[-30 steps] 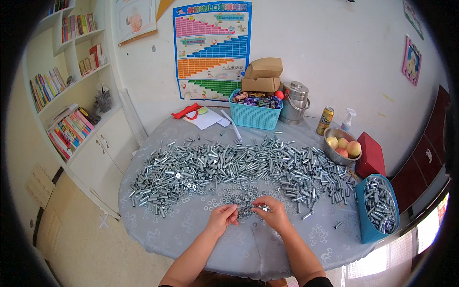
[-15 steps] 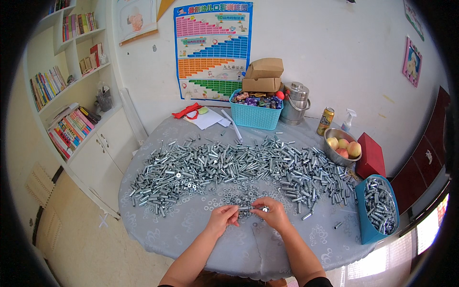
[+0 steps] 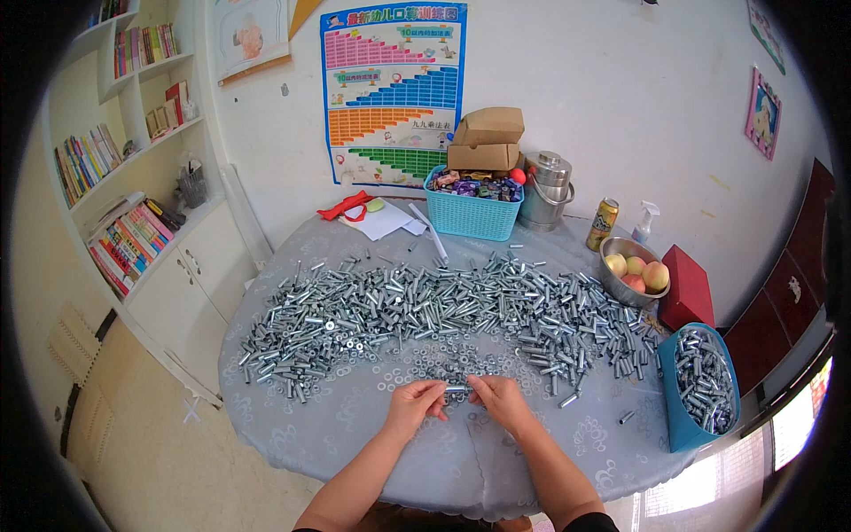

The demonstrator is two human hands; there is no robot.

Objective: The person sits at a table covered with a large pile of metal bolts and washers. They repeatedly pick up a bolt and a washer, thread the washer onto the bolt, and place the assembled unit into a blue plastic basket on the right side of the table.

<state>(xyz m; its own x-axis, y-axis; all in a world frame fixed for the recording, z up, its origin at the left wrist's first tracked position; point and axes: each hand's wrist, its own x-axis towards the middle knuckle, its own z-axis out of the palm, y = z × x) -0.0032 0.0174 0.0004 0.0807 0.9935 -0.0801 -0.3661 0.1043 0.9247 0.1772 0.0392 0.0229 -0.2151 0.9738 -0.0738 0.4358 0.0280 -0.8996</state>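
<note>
Just above the near part of the table, my left hand (image 3: 414, 408) pinches one end of a short silver metal bolt (image 3: 456, 389). The fingers of my right hand (image 3: 499, 399) are closed on the bolt's other end; whether they also hold a small nut or washer is hidden. Right behind my fingers lies a loose patch of small nuts and washers (image 3: 452, 362). Beyond it, a long heap of similar silver bolts and sleeves (image 3: 425, 297) stretches across the table.
At the right edge stands a blue bin (image 3: 687, 434) full of metal pieces. Behind it are a red box (image 3: 687, 288), a steel bowl (image 3: 631, 295) of fruit and a can (image 3: 603, 224). A turquoise basket (image 3: 472, 217) and a steel pot (image 3: 547, 191) stand at the back of the grey-covered table (image 3: 355, 443).
My right hand has moved slightly left, its fingers closing on the bolt's right end. The left hand stays nearly in place, still gripping the bolt.
</note>
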